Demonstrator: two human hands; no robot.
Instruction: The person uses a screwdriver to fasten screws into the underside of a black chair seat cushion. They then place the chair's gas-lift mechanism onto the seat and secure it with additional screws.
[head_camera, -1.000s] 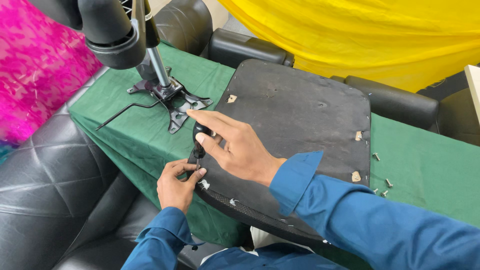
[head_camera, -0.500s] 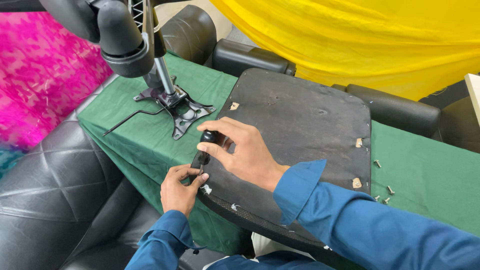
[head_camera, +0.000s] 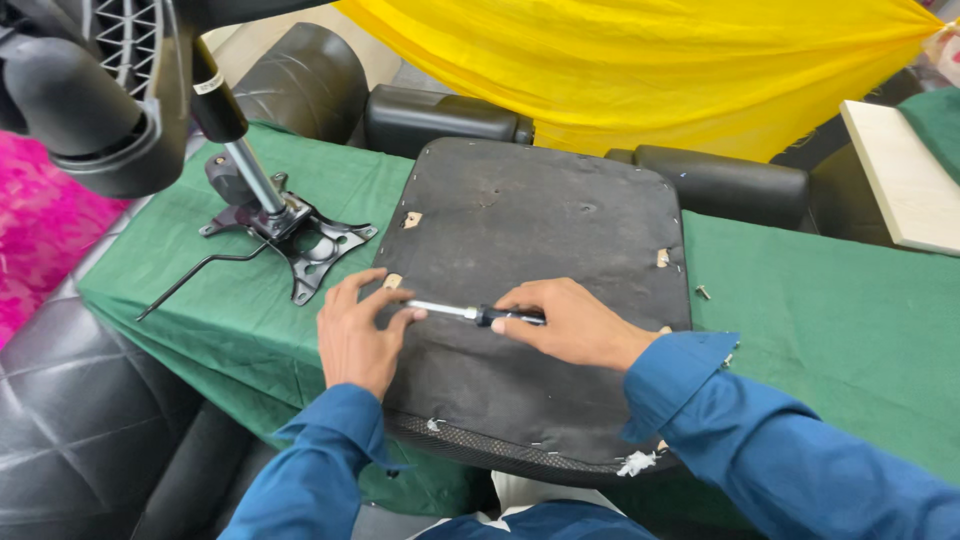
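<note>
An upturned office-chair seat (head_camera: 540, 230) with a dark fabric underside lies on a green-covered table (head_camera: 830, 330). My right hand (head_camera: 565, 320) grips the black handle of a screwdriver (head_camera: 470, 313), whose metal shaft runs left across the seat. My left hand (head_camera: 355, 335) rests on the seat's left edge, its fingertips pinching the shaft near the tip, close to a small torn screw hole (head_camera: 392, 281). Both sleeves are blue.
A black chair mechanism plate with gas cylinder and lever (head_camera: 290, 235) lies to the left on the cloth. A chair base with castor (head_camera: 90, 90) looms at top left. Black armrests (head_camera: 450, 115), yellow cloth (head_camera: 640, 60), a wooden board (head_camera: 900, 170), a loose screw (head_camera: 703, 292).
The view shifted left and closer. My right hand moved from the seat's left corner toward its middle, the screwdriver now lies horizontal, and my left hand came up onto the seat to its tip.
</note>
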